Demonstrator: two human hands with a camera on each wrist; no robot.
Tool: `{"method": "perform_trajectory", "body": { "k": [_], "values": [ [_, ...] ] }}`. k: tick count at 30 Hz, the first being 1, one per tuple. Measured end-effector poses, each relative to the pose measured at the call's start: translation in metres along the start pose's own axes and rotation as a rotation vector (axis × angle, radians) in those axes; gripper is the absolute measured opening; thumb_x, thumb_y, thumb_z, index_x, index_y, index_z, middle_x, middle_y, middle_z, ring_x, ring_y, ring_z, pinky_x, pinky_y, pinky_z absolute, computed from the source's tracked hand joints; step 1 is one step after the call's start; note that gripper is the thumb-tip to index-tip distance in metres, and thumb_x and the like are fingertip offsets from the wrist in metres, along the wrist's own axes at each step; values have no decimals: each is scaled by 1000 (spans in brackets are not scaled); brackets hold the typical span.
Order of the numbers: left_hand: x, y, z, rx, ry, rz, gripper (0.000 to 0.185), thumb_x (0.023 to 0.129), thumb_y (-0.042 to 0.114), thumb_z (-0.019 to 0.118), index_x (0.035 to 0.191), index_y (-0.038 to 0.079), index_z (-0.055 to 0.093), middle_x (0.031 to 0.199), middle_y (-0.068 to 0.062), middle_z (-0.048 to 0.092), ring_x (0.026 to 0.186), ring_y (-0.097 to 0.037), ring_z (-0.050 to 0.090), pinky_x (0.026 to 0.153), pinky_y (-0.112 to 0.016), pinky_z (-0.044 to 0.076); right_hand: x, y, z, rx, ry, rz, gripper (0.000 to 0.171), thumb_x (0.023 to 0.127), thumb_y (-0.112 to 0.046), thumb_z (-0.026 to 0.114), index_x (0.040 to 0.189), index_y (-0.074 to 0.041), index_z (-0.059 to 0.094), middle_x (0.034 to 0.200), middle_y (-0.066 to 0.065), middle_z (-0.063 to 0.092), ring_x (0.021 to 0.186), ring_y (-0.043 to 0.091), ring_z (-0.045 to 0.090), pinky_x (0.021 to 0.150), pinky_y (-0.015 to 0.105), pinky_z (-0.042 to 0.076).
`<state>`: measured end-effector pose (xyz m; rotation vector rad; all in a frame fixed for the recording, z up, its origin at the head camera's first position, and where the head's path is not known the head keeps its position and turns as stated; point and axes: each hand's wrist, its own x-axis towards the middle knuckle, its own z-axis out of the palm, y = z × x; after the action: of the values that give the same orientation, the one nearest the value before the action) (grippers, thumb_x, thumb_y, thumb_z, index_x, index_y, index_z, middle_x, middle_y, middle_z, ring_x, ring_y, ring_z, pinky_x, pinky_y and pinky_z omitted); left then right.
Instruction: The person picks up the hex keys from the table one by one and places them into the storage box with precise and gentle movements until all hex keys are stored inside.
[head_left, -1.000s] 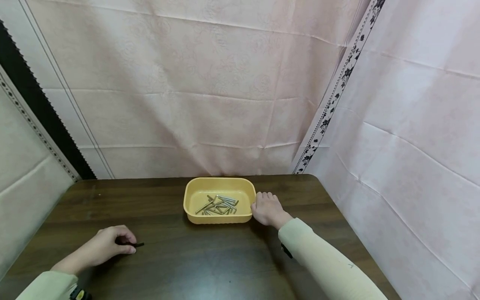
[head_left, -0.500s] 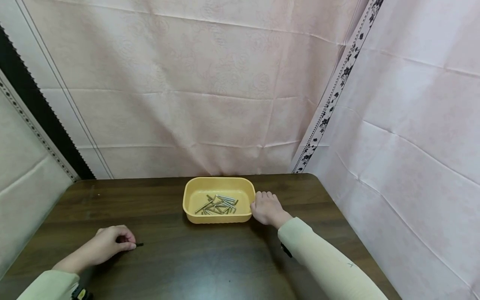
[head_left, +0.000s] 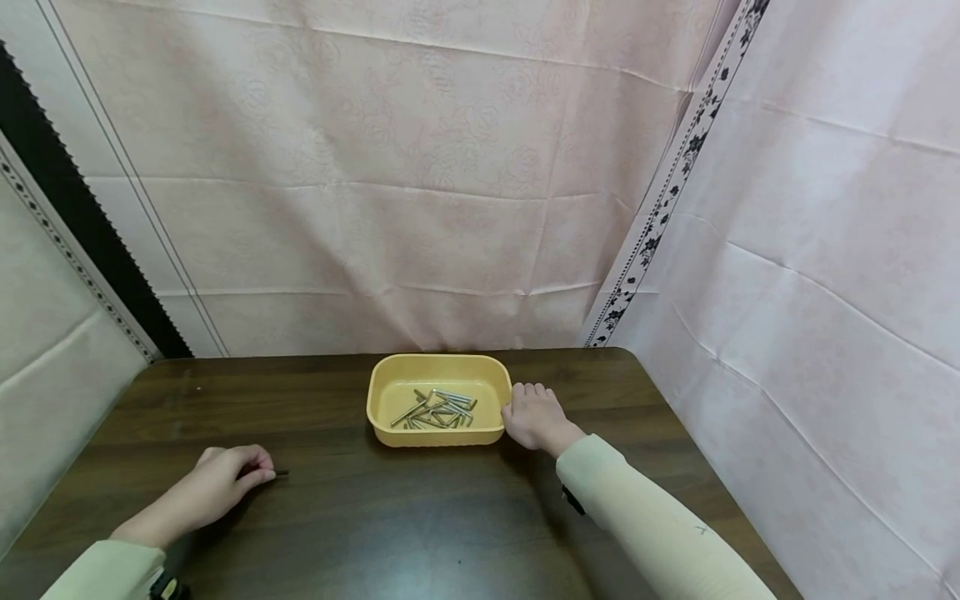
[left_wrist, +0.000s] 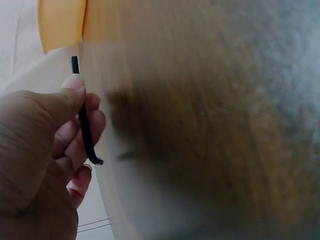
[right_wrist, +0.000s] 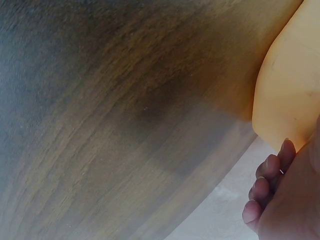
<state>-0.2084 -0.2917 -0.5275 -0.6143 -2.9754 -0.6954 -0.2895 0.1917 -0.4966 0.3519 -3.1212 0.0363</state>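
Open table (head_left: 420,517) between left hand (head_left: 217,487) and yellow tray (head_left: 435,437) gives a free path; right hand (head_left: 534,417) blocks the tray's right side, curtains (head_left: 375,208) close behind and beside.

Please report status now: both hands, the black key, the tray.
Left hand pinches black hex key. Right hand rests against yellow tray. Nothing between them.
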Motion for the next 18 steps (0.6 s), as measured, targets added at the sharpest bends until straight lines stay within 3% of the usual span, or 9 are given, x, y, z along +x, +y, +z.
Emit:
{"method": "perform_trajectory", "body": {
  "k": [3, 8, 14, 18],
  "values": [
    [3, 2, 0, -38, 20, 9, 10, 91, 20, 67, 83, 24, 62, 74, 18, 57, 64, 2, 49, 63, -28, 42, 1, 1, 2, -11, 7, -2, 25, 99, -27, 33, 98, -6, 47, 96, 9, 48, 95, 29, 45, 89, 45, 35],
    [9, 11, -3, -99, 63, 81, 3, 90, 22, 68, 89, 24, 70, 86, 17, 65, 78, -2, 61, 67, -28, 50, 1, 2, 3, -12, 9, -6, 24, 99, -27, 33, 97, -7, 47, 95, 9, 47, 93, 28, 44, 87, 44, 35],
    [20, 26, -5, -77, 166, 193, 9, 88, 16, 71, 94, 21, 73, 90, 13, 67, 82, -4, 63, 68, -29, 52, -1, 1, 0, 7, -3, -5, 25, 98, -28, 34, 99, -6, 47, 97, 10, 48, 94, 29, 44, 88, 46, 34],
    [32, 40, -7, -53, 226, 207, 7, 88, 18, 71, 94, 19, 74, 90, 11, 68, 81, -4, 62, 71, -33, 50, -3, -1, -5, 5, -8, -5, 26, 98, -27, 33, 99, -5, 47, 97, 10, 49, 95, 29, 45, 89, 46, 34]
  ]
}}
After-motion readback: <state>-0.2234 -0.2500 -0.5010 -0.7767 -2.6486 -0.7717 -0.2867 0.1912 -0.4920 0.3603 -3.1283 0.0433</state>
